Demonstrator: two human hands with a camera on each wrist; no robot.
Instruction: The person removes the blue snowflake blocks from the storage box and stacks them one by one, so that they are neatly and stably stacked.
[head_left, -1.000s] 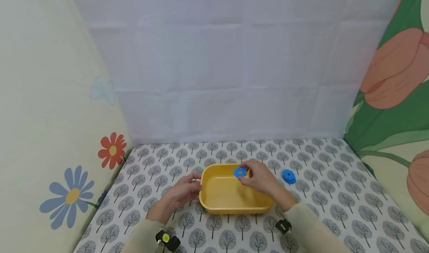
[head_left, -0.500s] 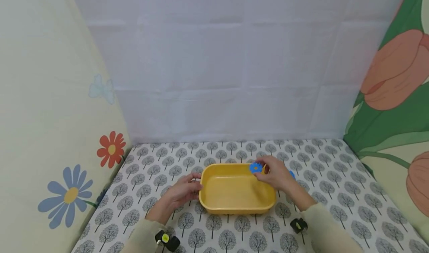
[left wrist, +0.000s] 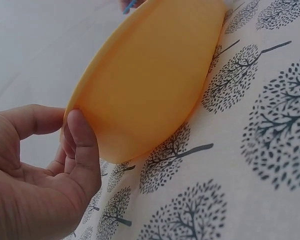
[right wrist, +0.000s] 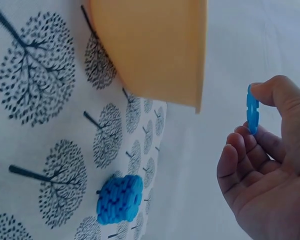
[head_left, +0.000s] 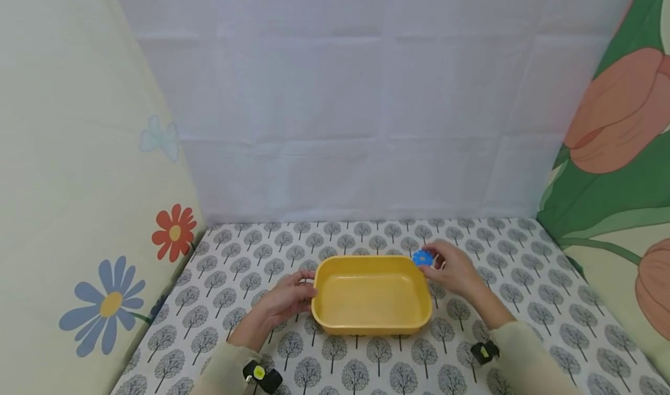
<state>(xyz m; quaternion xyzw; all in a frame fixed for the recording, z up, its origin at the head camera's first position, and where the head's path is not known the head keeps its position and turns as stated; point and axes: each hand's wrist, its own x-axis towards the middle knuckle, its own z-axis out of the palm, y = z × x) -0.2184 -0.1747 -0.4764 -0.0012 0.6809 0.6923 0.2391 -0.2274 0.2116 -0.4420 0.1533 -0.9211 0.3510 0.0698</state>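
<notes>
A yellow plastic basin (head_left: 371, 328) stands on the tablecloth. My left hand (head_left: 285, 299) holds its left end; in the left wrist view the thumb and fingers (left wrist: 80, 130) pinch the rim. Just beyond the basin's right end, my right hand (head_left: 451, 270) pinches a thin blue notched disc (head_left: 423, 258) with a hole in its middle. The right wrist view shows this disc edge-on between thumb and fingertips, raised above the table. Below it, a stack of similar blue discs (right wrist: 120, 199) rests on the cloth near the basin. In the head view the right hand hides that stack.
The tablecloth (head_left: 356, 374) is white with a dark tree print. A pale sheet (head_left: 340, 121) hangs behind the table, with flower-printed panels (head_left: 175, 232) at both sides. Each wrist carries a black strap device (head_left: 262, 376).
My right hand has moved right with the blue disc, from over the basin to past its right rim, covering the stack in the head view. The left hand has stayed at the basin's rim.
</notes>
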